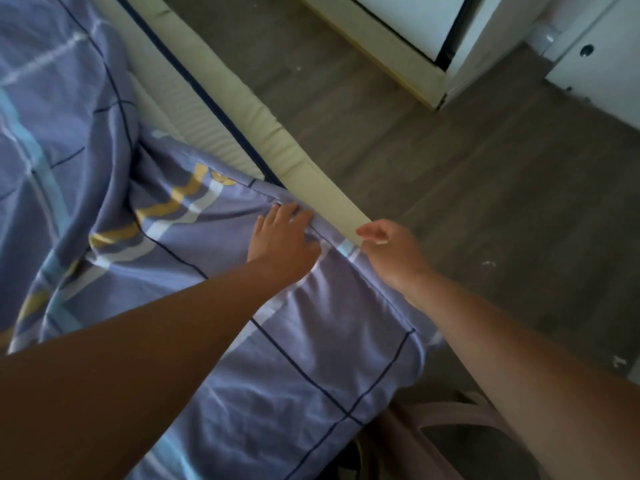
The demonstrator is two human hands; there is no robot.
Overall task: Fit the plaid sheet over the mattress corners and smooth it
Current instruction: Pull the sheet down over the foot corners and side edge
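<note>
loosely, the plaid sheet (294, 358) drapes the bed from 9 to 6 o'clock, with bare mattress (204, 133) showing toward 11. left hand (282, 237), fingers spread, presses the sheet's edge at centre; right hand (391, 251), just at its 3 o'clock, curls loosely, grip unclear.

surface: mattress (187, 119) | on it: plaid sheet (294, 341), rumpled | far edge: uncovered

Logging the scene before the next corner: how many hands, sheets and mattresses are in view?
Hands: 2 (left hand, right hand)
Plaid sheet: 1
Mattress: 1
Total: 4
</note>
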